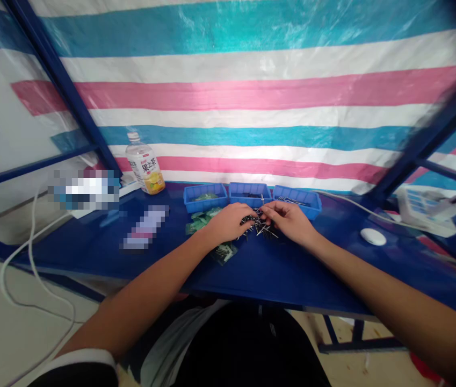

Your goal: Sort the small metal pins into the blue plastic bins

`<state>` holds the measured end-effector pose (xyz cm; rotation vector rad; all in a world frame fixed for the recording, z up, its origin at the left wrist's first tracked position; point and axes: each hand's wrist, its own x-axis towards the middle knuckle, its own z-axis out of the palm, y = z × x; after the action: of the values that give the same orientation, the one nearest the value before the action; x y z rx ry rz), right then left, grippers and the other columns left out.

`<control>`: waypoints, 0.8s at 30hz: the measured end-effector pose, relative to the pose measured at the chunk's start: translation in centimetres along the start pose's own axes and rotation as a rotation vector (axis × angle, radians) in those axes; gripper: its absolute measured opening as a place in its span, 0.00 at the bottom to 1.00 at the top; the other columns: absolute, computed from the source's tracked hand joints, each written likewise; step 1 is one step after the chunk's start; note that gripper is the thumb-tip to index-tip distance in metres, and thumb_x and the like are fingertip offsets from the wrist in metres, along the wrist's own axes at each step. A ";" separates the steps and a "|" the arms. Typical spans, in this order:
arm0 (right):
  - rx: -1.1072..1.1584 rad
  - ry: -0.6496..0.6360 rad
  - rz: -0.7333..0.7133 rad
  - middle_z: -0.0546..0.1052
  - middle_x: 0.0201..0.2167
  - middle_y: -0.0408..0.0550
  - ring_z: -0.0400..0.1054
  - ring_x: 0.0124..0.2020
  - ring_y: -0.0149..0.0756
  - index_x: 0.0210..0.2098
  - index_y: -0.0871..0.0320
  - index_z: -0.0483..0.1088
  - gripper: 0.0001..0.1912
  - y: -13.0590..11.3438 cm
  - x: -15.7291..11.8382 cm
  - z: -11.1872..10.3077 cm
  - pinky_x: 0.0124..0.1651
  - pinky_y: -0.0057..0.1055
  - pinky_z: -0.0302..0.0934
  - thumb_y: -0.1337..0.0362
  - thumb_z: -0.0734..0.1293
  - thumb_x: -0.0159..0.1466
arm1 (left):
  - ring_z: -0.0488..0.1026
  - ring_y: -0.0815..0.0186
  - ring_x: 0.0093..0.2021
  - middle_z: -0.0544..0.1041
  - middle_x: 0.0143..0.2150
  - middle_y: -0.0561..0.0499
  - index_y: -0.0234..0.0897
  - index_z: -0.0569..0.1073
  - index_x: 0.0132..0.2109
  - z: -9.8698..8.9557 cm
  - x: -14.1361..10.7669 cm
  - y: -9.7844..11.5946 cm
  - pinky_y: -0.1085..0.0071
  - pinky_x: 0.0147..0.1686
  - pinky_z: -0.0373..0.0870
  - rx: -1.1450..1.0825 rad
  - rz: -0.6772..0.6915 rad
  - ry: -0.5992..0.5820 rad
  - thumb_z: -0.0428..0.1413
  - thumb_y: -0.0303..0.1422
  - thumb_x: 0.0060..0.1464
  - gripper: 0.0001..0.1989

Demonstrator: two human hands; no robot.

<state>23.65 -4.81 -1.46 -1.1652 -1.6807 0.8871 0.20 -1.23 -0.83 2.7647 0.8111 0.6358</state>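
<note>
A loose pile of blind rivets (266, 230), thin silver pins with dark ends, lies on the blue table between my hands. My left hand (230, 221) curls over the pile's left side, with several dark-ended rivets under its fingers. Thumb and fingertips of my right hand (286, 219) are pinched around one rivet (262, 199), which points upward. Small clear-and-green plastic bags (201, 220) lie left of my left hand. Another small bag (224, 251) with pieces inside sits below my left wrist.
Behind my hands stand a blue bin (205, 203) with green bags, a middle bin (250, 186) with dark pieces and a right bin (308, 208) with thin rods. A drink bottle (145, 164) and blurred-out items are left. A white mouse-like object (373, 237) lies right.
</note>
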 end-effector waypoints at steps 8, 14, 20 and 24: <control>0.363 0.105 0.166 0.80 0.33 0.48 0.70 0.27 0.31 0.40 0.54 0.78 0.22 -0.3 -0.1 0.0 0.20 0.24 0.53 0.43 0.77 0.62 | 0.80 0.56 0.54 0.83 0.54 0.46 0.40 0.81 0.56 0.1 0.0 -0.3 0.57 0.58 0.76 0.024 -0.034 0.033 0.57 0.32 0.70 0.12; 0.551 0.292 0.229 0.79 0.29 0.47 0.69 0.25 0.32 0.39 0.55 0.76 0.21 -0.7 0.1 -0.4 0.17 0.23 0.51 0.45 0.79 0.61 | 0.81 0.57 0.52 0.84 0.53 0.47 0.39 0.82 0.54 0.1 0.0 -0.3 0.57 0.57 0.77 0.014 -0.066 0.060 0.59 0.31 0.68 0.11; 0.359 0.237 0.246 0.79 0.26 0.48 0.67 0.20 0.32 0.35 0.55 0.73 0.25 -0.4 -0.1 -0.8 0.17 0.27 0.49 0.38 0.72 0.66 | 0.82 0.56 0.52 0.85 0.53 0.48 0.38 0.81 0.53 0.0 0.1 -0.2 0.56 0.57 0.77 0.002 -0.076 0.065 0.59 0.30 0.67 0.10; -0.207 0.104 -0.152 0.83 0.35 0.50 0.76 0.35 0.42 0.40 0.53 0.78 0.14 -0.2 -0.5 -0.4 0.38 0.39 0.70 0.50 0.69 0.72 | 0.82 0.55 0.53 0.85 0.54 0.46 0.38 0.79 0.56 0.1 0.0 -0.2 0.56 0.57 0.78 -0.020 -0.075 0.084 0.60 0.31 0.66 0.13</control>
<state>24.07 -5.34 -1.22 -1.1803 -1.7803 0.5597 0.18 -1.07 -0.92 2.6914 0.9158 0.7464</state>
